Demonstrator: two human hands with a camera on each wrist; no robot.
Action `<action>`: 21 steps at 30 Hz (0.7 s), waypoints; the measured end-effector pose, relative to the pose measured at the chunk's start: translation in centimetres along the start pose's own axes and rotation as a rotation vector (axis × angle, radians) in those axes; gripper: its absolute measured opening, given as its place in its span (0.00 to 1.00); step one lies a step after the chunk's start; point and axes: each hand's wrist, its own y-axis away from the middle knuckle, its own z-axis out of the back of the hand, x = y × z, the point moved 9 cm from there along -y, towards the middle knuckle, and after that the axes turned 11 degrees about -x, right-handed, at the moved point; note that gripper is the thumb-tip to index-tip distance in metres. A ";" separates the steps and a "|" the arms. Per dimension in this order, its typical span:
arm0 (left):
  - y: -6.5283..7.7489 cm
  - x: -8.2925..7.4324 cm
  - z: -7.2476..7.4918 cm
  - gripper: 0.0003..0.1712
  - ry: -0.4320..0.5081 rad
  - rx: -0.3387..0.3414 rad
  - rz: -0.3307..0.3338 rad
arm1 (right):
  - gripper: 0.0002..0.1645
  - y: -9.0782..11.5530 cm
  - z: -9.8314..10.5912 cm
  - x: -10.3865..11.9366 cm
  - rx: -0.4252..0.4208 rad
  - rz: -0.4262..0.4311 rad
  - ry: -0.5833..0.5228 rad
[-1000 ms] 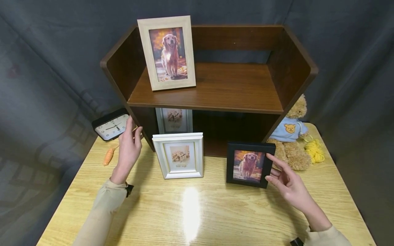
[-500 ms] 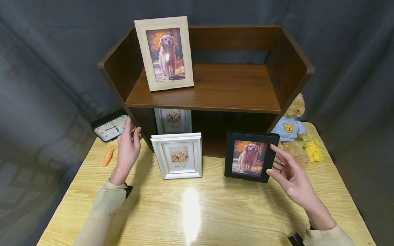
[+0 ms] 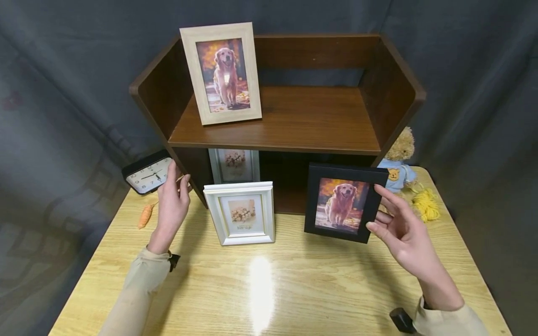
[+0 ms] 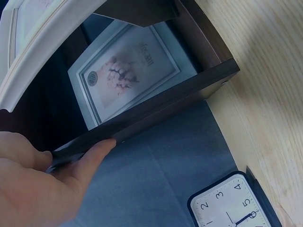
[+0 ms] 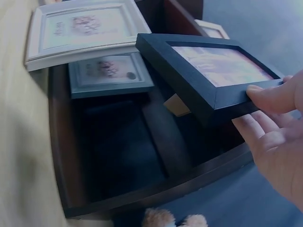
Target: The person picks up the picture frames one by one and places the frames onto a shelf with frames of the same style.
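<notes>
In the head view my right hand (image 3: 405, 233) pinches a black picture frame (image 3: 310, 200) with a dog photo by its right side, thumb in front and fingers behind. The frame is held off the table before the lower shelf. At the bookshelf's left side, my left hand (image 3: 172, 205) grips the front edge of the side panel; the left wrist view shows thumb and finger on either side of that panel (image 4: 156, 106). A white picture frame (image 3: 239, 237) stands on the table between the hands. Behind it, a grey-blue frame (image 3: 235, 175) sits on the lower shelf of the brown bookshelf (image 3: 311, 116).
A cream frame (image 3: 256, 74) with a dog photo stands on the top shelf. Left of the bookshelf are a black clock (image 3: 149, 175) and a small orange item (image 3: 145, 216). To the right, a teddy bear (image 3: 401, 144) sits near yellow yarn (image 3: 426, 205).
My right hand has lifted the black picture frame up from near the tabletop, and it looks larger. The left hand keeps its grip on the bookshelf. The view has shifted slightly.
</notes>
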 end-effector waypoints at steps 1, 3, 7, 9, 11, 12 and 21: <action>0.0 0.0 0.1 0.28 0.000 -0.002 -0.002 | 0.56 -0.1 0.0 0.2 -0.005 0.001 -0.001; 0.0 0.0 0.2 0.28 -0.003 -0.004 -0.008 | 0.56 -0.4 0.0 0.7 -0.012 0.007 -0.002; 0.0 -0.1 0.2 0.28 -0.006 -0.003 -0.019 | 0.54 -1.0 -0.1 1.7 -0.010 0.029 -0.031; 0.0 -0.1 0.2 0.28 -0.009 -0.004 -0.025 | 0.53 -1.3 -0.2 2.3 -0.002 0.047 -0.066; 0.0 -0.1 0.2 0.28 -0.011 -0.002 -0.029 | 0.51 -1.7 -0.3 2.9 0.005 0.064 -0.091; 0.0 -0.1 0.2 0.28 -0.010 -0.001 -0.029 | 0.49 -1.9 -0.4 3.3 0.010 0.076 -0.106; 0.1 -0.1 0.2 0.28 -0.012 -0.006 -0.037 | 0.45 -3.3 -0.8 5.5 -0.002 0.148 -0.183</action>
